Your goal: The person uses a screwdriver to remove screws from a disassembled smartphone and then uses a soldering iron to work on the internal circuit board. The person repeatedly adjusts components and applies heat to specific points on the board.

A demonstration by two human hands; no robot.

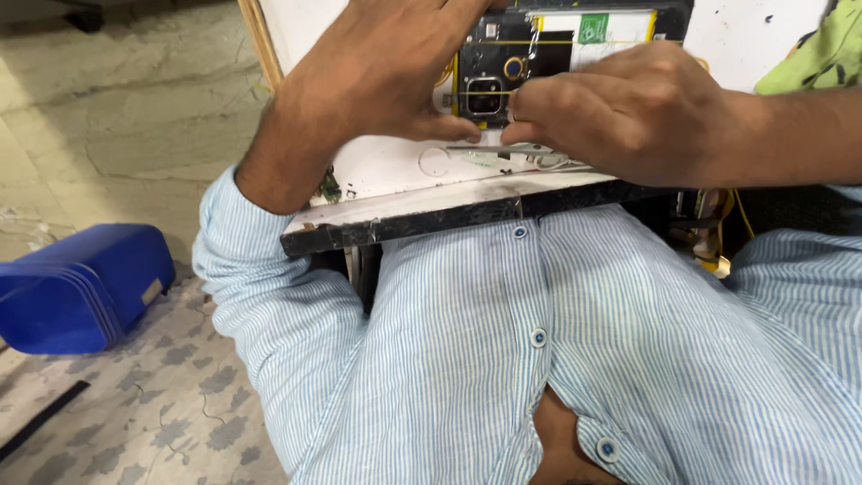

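Both hands met over one opened smartphone (539, 63) lying back-off on the white bench (395, 166). The left hand (386, 72) arched over its left edge, fingers curled against it, steadying. The right hand (628, 112) lay knuckles-up, fingertips pinched near the camera module (485, 94); whether that grip held anything was hidden. One blue case (81, 287) sat on the floor.

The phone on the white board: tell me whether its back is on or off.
Off. The phone lies with its insides bared: camera module, dark circuit board and white battery show between the left hand and right hand.
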